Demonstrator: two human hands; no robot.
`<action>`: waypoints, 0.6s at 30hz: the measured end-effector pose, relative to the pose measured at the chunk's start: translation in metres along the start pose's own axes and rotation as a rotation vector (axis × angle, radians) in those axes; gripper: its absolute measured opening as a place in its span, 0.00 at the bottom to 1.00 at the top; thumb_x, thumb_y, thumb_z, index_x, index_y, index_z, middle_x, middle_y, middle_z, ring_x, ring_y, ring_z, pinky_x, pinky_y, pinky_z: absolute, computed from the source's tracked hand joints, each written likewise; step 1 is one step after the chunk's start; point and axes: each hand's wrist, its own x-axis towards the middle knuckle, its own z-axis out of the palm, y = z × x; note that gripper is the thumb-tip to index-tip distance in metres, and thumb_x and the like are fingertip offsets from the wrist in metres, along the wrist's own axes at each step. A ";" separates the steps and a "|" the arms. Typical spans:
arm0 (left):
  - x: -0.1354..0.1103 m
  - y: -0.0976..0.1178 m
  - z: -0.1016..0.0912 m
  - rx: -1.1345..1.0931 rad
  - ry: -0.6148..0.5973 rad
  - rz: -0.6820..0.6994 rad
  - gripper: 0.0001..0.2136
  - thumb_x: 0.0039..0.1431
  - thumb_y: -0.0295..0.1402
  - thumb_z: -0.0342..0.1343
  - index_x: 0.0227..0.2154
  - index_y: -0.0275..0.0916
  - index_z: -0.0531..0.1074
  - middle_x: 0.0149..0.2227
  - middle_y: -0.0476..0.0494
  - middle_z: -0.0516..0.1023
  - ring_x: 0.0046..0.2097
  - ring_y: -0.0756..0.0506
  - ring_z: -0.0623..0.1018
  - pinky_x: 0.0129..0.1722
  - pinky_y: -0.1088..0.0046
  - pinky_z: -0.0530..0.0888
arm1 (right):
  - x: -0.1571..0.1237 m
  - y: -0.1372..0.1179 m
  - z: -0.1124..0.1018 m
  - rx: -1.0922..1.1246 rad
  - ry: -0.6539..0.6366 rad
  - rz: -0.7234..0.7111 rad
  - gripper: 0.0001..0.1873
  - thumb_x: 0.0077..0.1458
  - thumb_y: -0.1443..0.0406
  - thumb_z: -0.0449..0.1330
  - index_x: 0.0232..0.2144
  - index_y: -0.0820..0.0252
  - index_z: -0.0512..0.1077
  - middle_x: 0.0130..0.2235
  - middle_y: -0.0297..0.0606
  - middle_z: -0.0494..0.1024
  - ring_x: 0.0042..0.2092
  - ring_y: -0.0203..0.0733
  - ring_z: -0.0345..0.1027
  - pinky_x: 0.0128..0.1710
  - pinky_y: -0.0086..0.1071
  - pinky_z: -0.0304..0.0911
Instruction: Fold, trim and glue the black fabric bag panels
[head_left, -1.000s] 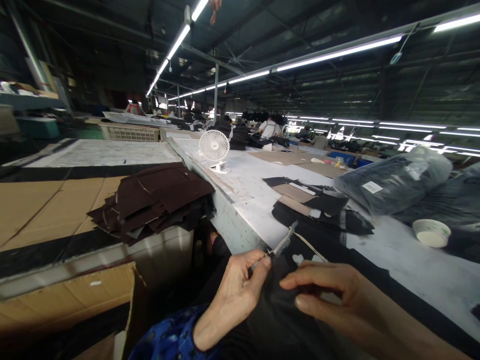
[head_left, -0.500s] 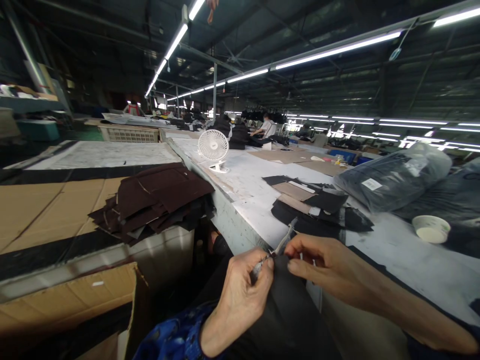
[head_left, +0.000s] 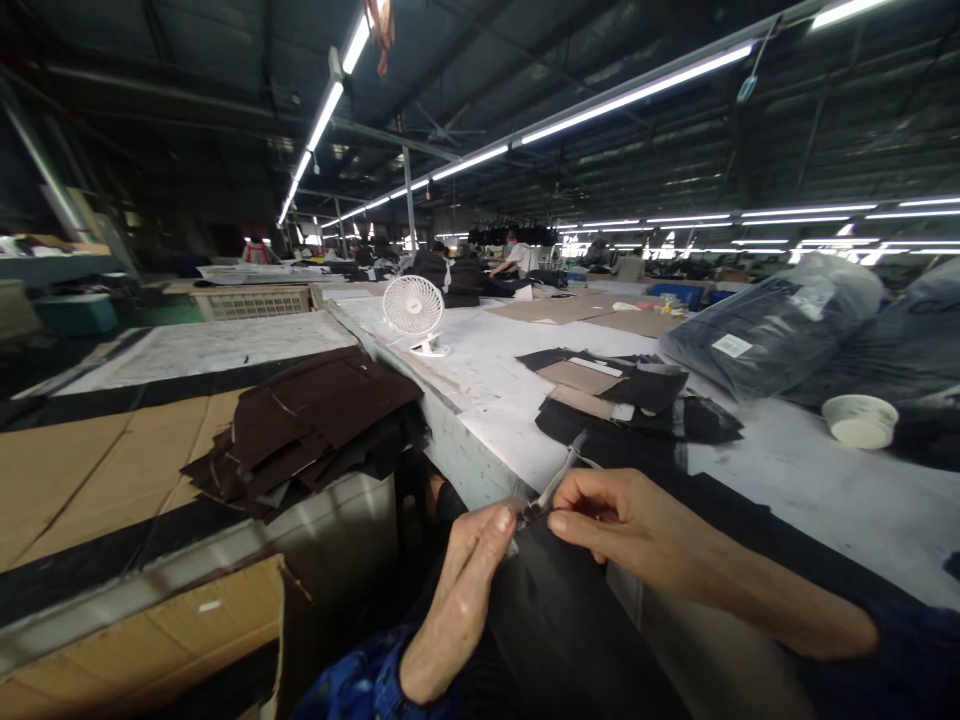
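Note:
In the head view a dark cloth piece [head_left: 570,610] hangs over the table's near edge, below and between my hands. My left hand [head_left: 459,590] is closed at the cloth's upper edge, thumb lying along the bent fingers. Just to its right, my right hand [head_left: 622,515] pinches the same edge with thumb and fingertips. A thin pale strip [head_left: 559,475] rises from between the hands, slanting up to the right; I cannot make out its kind. What lies inside the left fingers is partly hidden.
A stack of dark brown cloth pieces [head_left: 315,420] lies at the left. On the white table stand a small white fan [head_left: 413,306] and a white bowl [head_left: 859,422], with dark cut pieces [head_left: 637,390] and a plastic-wrapped bundle [head_left: 772,330]. An open cardboard box [head_left: 165,640] stands lower left.
My left thumb has shifted up and lies flatter, over the fingers. Both hands appear slightly further left, and the whole view has shifted a little.

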 end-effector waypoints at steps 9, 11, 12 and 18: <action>0.002 -0.009 0.000 0.015 0.153 -0.042 0.23 0.57 0.52 0.52 0.23 0.34 0.70 0.24 0.48 0.64 0.29 0.49 0.62 0.29 0.73 0.61 | 0.000 -0.001 0.000 -0.050 0.047 -0.038 0.11 0.51 0.60 0.57 0.23 0.62 0.69 0.20 0.30 0.64 0.23 0.31 0.54 0.20 0.25 0.48; 0.001 -0.010 0.000 0.018 0.171 -0.034 0.23 0.56 0.52 0.53 0.23 0.34 0.70 0.24 0.48 0.64 0.30 0.49 0.62 0.30 0.73 0.62 | 0.000 -0.001 0.000 -0.059 0.058 -0.039 0.11 0.51 0.60 0.57 0.22 0.62 0.69 0.20 0.30 0.64 0.23 0.30 0.54 0.21 0.25 0.49; 0.001 -0.009 0.000 0.022 0.160 -0.036 0.23 0.56 0.52 0.52 0.23 0.34 0.70 0.24 0.48 0.63 0.29 0.49 0.62 0.30 0.73 0.61 | 0.001 -0.001 0.000 -0.052 0.055 -0.033 0.11 0.50 0.60 0.57 0.23 0.62 0.69 0.20 0.30 0.65 0.23 0.31 0.55 0.21 0.25 0.50; 0.001 -0.006 0.002 0.091 -0.013 -0.017 0.22 0.58 0.50 0.51 0.21 0.35 0.64 0.22 0.52 0.54 0.26 0.53 0.55 0.25 0.75 0.54 | 0.007 0.007 0.000 0.070 -0.017 0.030 0.11 0.50 0.59 0.58 0.24 0.62 0.69 0.21 0.31 0.66 0.24 0.33 0.60 0.22 0.26 0.54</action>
